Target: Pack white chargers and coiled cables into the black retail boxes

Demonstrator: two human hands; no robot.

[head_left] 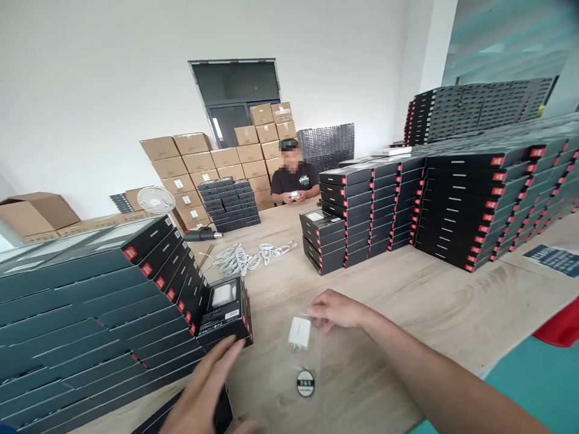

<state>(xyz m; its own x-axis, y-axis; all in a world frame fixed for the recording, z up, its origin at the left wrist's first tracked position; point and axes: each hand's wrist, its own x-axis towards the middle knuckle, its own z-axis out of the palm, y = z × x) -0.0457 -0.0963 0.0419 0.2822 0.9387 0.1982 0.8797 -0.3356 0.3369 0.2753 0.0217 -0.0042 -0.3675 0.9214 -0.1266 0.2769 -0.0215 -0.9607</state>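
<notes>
My right hand [337, 310] pinches the upper edge of a clear plastic bag [315, 343] over the table. Inside it shows a white plug-in charger [299, 333], its prongs pointing towards me. Below the charger is a round black-and-white piece [306, 383]; I cannot tell whether it is in the bag or on the table. My left hand [201, 389] is at the lower left with its fingers stretched out, close to a black box [226, 310] whose top window shows a white item. Under the left hand, another black box [221, 413] is partly hidden.
Stacked black boxes [90, 301] rise at the left, with more stacks [452, 211] at the right. White cables [242, 259] and a heat gun [201, 234] lie further back. Across the table [275, 289] sits a person [295, 178] holding a small white thing. A red stool [561, 325] stands at right.
</notes>
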